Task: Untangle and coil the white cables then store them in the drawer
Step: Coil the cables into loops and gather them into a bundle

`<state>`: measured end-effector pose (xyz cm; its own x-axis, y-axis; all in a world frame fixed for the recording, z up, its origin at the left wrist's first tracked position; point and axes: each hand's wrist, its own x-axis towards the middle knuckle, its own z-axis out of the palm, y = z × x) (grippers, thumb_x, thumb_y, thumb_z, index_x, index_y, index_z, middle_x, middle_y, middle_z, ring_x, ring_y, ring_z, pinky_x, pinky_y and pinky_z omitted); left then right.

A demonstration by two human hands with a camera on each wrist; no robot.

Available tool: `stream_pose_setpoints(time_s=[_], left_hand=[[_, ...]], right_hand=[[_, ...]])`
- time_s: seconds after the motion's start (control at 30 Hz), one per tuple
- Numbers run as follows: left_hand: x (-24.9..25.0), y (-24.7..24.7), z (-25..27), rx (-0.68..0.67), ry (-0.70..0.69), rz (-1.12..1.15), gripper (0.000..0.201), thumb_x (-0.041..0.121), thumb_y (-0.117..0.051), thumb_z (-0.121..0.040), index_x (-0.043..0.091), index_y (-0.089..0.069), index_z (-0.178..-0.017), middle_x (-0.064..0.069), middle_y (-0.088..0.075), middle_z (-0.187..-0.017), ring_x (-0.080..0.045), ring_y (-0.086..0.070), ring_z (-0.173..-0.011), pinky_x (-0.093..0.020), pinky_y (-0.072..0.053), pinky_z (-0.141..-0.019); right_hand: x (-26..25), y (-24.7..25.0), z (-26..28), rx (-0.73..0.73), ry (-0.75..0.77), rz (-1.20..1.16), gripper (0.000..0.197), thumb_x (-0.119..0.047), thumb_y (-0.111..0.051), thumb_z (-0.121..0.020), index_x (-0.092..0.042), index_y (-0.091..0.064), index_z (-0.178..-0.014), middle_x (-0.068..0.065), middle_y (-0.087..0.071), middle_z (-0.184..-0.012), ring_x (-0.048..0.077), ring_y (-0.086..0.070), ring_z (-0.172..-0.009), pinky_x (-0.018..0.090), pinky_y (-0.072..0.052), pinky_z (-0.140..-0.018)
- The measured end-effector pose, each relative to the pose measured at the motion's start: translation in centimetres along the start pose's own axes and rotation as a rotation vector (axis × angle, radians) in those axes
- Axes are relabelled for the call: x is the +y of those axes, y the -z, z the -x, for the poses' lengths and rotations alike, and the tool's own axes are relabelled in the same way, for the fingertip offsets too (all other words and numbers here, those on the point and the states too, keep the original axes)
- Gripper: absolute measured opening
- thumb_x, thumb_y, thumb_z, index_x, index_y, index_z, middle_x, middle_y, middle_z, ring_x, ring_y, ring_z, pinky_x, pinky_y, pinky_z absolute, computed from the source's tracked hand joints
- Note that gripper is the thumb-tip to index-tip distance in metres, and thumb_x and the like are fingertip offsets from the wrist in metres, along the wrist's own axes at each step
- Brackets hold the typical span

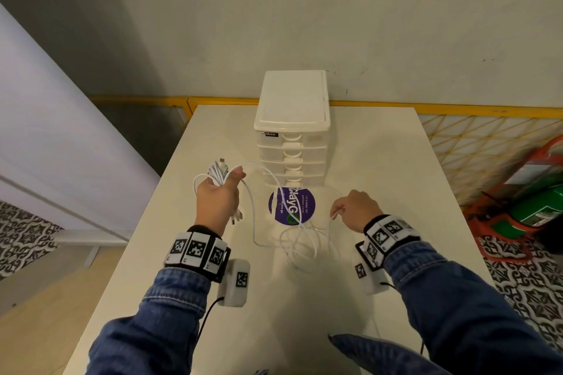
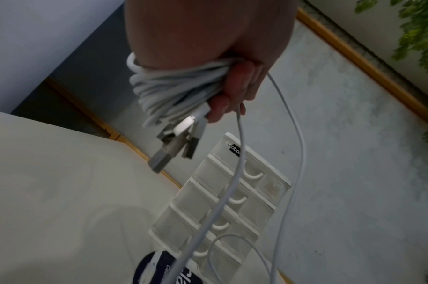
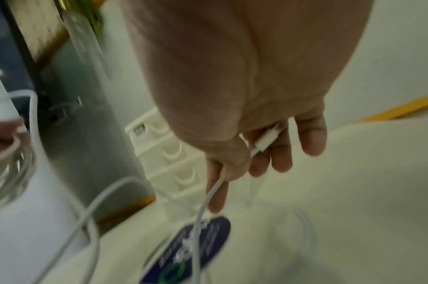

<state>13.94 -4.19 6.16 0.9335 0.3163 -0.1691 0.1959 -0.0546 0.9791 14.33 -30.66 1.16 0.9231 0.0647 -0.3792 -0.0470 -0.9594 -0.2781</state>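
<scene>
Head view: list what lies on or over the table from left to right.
Left hand gripping the coiled cables → purple round sticker, below the drawer unit → right hand pinching a cable end.

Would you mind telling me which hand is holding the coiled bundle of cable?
The left hand grips the coiled bundle; the right hand only pinches a single loose cable end.

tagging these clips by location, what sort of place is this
Probably an indoor work or utility room, not a home desk: a plain white table with a plastic drawer unit, yellow wire-mesh fencing behind, and patterned floor tiles.
</scene>
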Motion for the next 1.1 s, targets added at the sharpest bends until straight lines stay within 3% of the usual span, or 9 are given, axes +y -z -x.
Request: stream_pose_setpoints(time_s=[0.17, 0.3, 0.47, 0.53, 0.6, 0.7, 0.87, 0.97, 1.1], left_hand=[[-1.3, 0.3, -0.7, 0.053, 0.053, -0.106, 0.041, 0.036, -0.067, -0.083, -0.004, -0.059, -0.088, -0.008, -0.051, -0.056, -0.021, -0.044, -0.046, -0.032, -0.04, -0.057], [-2.6, 0.3, -0.8, 0.074, 0.089, -0.132, 0.034, 0.032, -0.068, -0.083, 0.01, -0.047, -0.068, -0.008, -0.049, -0.055, -0.023, -0.042, -0.047, -0.033, -0.039, -0.058], [-3.5, 0.2, -0.5, 0.057, 0.085, -0.239, 0.037, 0.031, -0.066, -0.084, 0.009, -0.046, -0.062, -0.009, -0.05, -0.056, -0.024, -0.044, -0.049, -0.031, -0.04, -0.057], [-3.8, 0.3, -0.5, 0.049, 0.083, -0.284, 0.038, 0.032, -0.066, -0.084, 0.009, -0.046, -0.06, -0.008, -0.05, -0.056, -0.024, -0.045, -0.049, -0.029, -0.04, -0.056], [-4.1, 0.4, -0.4, 0.044, 0.081, -0.308, 0.04, 0.031, -0.066, -0.084, 0.009, -0.046, -0.057, -0.008, -0.05, -0.055, -0.023, -0.046, -0.048, -0.029, -0.039, -0.053], [-3.9, 0.8, -0.2, 0.032, 0.083, -0.32, 0.04, 0.03, -0.065, -0.085, 0.008, -0.045, -0.058, -0.008, -0.048, -0.053, -0.023, -0.045, -0.047, -0.028, -0.037, -0.051], [-3.6, 1.6, -0.1, 0.014, 0.106, -0.283, 0.036, 0.03, -0.067, -0.083, 0.009, -0.046, -0.063, -0.008, -0.046, -0.052, -0.023, -0.044, -0.047, -0.03, -0.039, -0.053], [-3.9, 1.9, 0.1, -0.021, 0.099, -0.295, 0.038, 0.034, -0.067, -0.082, -0.002, -0.057, -0.076, -0.009, -0.047, -0.053, -0.023, -0.045, -0.049, -0.032, -0.04, -0.054], [-4.1, 2.4, 0.0, -0.032, 0.072, -0.307, 0.045, 0.037, -0.066, -0.083, -0.006, -0.066, -0.092, -0.007, -0.048, -0.052, -0.023, -0.046, -0.048, -0.033, -0.04, -0.056]], right_hand=[[0.2, -3.6, 0.6, -0.241, 0.012, 0.087, 0.036, -0.016, -0.04, -0.091, -0.033, -0.069, -0.105, -0.001, -0.059, -0.126, 0.023, -0.054, -0.113, 0.033, -0.043, -0.099], [-0.1, -5.1, 1.3, -0.035, 0.12, 0.093, 0.033, -0.02, -0.041, -0.094, -0.032, -0.057, -0.12, 0.004, -0.053, -0.126, 0.025, -0.044, -0.118, 0.037, -0.035, -0.1], [-1.1, -6.3, 2.4, 0.22, 0.247, 0.014, 0.024, -0.034, -0.047, -0.093, -0.03, -0.063, -0.111, -0.003, -0.054, -0.123, 0.021, -0.03, -0.135, 0.051, -0.007, -0.116], [-2.0, -6.5, 2.8, 0.338, 0.333, -0.006, 0.02, -0.034, -0.05, -0.09, -0.029, -0.067, -0.1, -0.004, -0.06, -0.11, 0.02, -0.043, -0.122, 0.05, -0.015, -0.114], [-3.2, -6.6, 2.9, 0.35, 0.388, -0.071, 0.02, -0.033, -0.049, -0.089, -0.026, -0.067, -0.094, -0.004, -0.063, -0.098, 0.019, -0.052, -0.103, 0.04, -0.035, -0.101], [-4.1, -6.9, 1.9, 0.34, 0.34, -0.169, 0.023, -0.024, -0.046, -0.091, -0.018, -0.067, -0.099, 0.001, -0.066, -0.098, 0.022, -0.054, -0.096, 0.036, -0.044, -0.086], [-5.2, -7.0, -0.6, 0.078, 0.315, -0.162, 0.048, -0.001, -0.042, -0.086, -0.019, -0.053, -0.129, 0.006, -0.053, -0.133, 0.026, -0.045, -0.123, 0.035, -0.035, -0.107], [-6.1, -7.8, -1.4, -0.073, 0.308, -0.193, 0.054, -0.002, -0.045, -0.086, -0.031, -0.049, -0.132, 0.008, -0.048, -0.13, 0.028, -0.048, -0.117, 0.031, -0.035, -0.106], [-6.6, -8.5, -1.7, -0.124, 0.429, 0.187, 0.031, -0.022, -0.054, -0.087, -0.025, -0.062, -0.117, 0.007, -0.053, -0.117, 0.026, -0.043, -0.11, 0.037, -0.035, -0.093]])
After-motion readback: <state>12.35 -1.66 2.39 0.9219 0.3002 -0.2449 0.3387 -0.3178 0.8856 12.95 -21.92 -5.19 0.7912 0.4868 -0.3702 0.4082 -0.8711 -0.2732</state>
